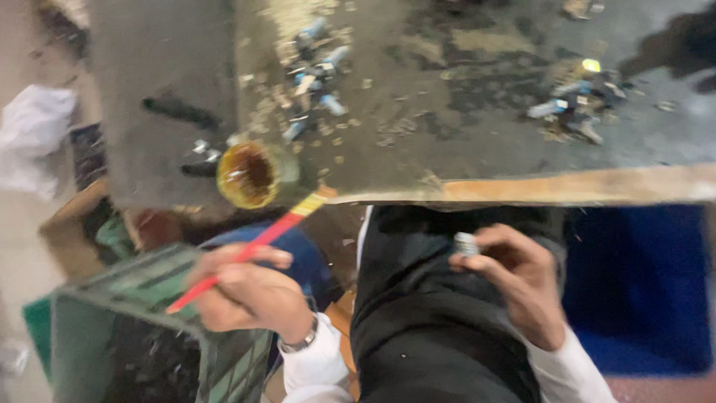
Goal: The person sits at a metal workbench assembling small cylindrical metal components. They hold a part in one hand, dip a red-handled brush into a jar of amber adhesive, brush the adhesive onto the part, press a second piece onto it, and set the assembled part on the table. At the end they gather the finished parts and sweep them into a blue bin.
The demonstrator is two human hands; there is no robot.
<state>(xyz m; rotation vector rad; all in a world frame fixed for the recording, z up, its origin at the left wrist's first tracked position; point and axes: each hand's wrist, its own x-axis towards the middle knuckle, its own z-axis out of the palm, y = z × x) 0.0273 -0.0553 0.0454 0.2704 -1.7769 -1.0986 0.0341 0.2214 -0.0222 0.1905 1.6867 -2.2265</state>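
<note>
My left hand [250,295] grips a red-handled brush [253,242] whose yellowish tip points up toward a small open jar of brown glue [248,175] at the workbench's front edge. My right hand [522,280] is closed around a small metallic threaded piece [467,243], held above my lap in dark trousers. Both hands are below the bench edge, apart from each other. The picture is blurred by motion.
The stained grey workbench [447,89] carries two heaps of small blue and silver parts [317,75] [578,104]. A green plastic crate [142,328] stands at lower left, a blue surface [641,283] at right, white cloth [33,127] at far left.
</note>
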